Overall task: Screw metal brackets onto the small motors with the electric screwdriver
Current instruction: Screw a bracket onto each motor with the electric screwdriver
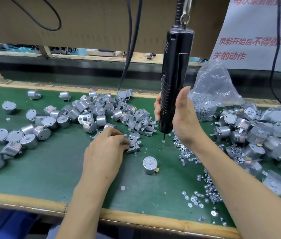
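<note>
Slippage risk: my right hand (181, 118) grips the screwdriver (174, 75), bit at a screw (163, 141) beside the bracket (133, 144) my left hand (107, 149) pinches; tilting could drop it.

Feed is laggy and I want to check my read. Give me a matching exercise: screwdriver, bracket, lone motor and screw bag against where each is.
1 electric screwdriver
2 metal bracket
3 lone motor
4 screw bag

a far right edge of the mat
b gripped by right hand
c pinched by left hand
d upright, alone, mid-mat

Pairs: 1-b, 2-c, 3-d, 4-a
</note>
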The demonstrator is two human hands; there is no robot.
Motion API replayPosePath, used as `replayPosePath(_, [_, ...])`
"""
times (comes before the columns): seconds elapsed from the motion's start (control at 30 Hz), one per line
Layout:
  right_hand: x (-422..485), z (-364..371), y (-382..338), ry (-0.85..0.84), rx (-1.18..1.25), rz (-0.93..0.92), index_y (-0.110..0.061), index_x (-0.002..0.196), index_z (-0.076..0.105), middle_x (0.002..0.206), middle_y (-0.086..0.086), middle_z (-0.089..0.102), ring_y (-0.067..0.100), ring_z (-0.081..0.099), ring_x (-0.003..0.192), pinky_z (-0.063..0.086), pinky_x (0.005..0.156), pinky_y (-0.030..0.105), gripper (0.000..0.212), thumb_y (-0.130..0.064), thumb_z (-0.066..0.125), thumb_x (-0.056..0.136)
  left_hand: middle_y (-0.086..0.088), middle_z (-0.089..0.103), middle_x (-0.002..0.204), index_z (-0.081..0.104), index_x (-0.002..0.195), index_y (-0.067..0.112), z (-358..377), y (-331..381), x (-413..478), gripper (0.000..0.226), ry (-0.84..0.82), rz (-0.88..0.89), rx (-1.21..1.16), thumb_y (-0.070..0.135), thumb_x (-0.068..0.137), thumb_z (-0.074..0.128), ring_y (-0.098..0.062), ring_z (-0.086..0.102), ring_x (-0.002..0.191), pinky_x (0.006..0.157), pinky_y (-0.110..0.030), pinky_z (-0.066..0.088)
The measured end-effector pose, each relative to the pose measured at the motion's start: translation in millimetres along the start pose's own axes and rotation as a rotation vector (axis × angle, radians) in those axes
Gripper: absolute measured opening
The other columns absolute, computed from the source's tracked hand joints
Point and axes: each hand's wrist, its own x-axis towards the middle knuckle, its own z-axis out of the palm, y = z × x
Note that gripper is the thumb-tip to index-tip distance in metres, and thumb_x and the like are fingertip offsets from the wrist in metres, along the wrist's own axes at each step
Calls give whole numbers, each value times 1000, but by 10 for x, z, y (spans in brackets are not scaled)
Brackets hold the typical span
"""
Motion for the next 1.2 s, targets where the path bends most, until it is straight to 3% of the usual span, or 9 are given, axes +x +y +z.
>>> replayPosePath(0.13, [-12,8,-10,-5,6,7,-11,87,55,68,-2,56,15,53,57,51,62,29,71,-75,26,72,11,60,111,74,91,24,25,2,22,7,-5,124,5,27,92,68,-17,49,105,72,-33,47])
replayPosePath(0.33, [-17,32,-1,-15,13,2,-14,87,56,68,-3,57,16,52,58,50,62,30,70,-77,27,73,19,58,124,61,103,29,-5,-59,54,10,-125,199,-60,30,93,65,-15,39,106,85,-39,47])
replayPosePath(0.43, [-21,32,-3,-16,6,3,-14,86,56,69,-3,57,16,53,58,50,62,29,71,-78,27,73,18,58,118,59,105,28,-6,-87,78,16,-125,210,-96,29,92,66,-12,39,106,88,-34,44])
replayPosePath(0.6, [-21,37,-10,-17,17,15,-13,86,56,67,-4,57,15,52,57,49,61,29,70,-76,27,72,14,58,108,55,125,27,20,-99,96,32,-142,211,-100,29,94,64,-11,39,105,89,-24,35])
replayPosePath(0.73, [-24,38,-16,-20,25,14,-12,86,55,68,-4,57,15,52,57,49,62,29,71,-76,28,72,10,62,101,63,113,22,13,-108,112,20,-132,207,-117,22,94,65,-15,47,103,82,-21,32])
replayPosePath(0.87, [-27,43,-13,-23,29,12,-13,86,55,68,-3,57,15,52,57,49,61,29,70,-76,27,73,0,63,100,67,108,13,24,-83,103,14,-54,212,-74,16,95,63,-24,51,103,85,-30,39])
replayPosePath(0.97, [-31,42,-14,-23,23,5,-13,85,55,68,-3,56,15,52,58,49,62,31,70,-76,27,74,-11,67,100,69,111,4,-6,-41,92,18,142,200,-74,6,94,62,-34,56,97,84,-31,39])
replayPosePath(1.1, [-34,41,-15,-22,24,11,-13,86,56,68,-2,56,15,53,58,49,63,31,71,-76,27,73,-6,64,101,63,119,6,-70,-24,47,25,313,113,-243,3,95,58,-26,60,93,83,-38,48])
replayPosePath(1.2, [-39,46,-11,-24,30,7,-13,86,56,68,-3,57,14,52,58,49,62,30,71,-77,27,73,4,60,95,63,120,11,-130,11,-68,28,349,111,-350,4,93,60,-11,57,83,77,-18,48])
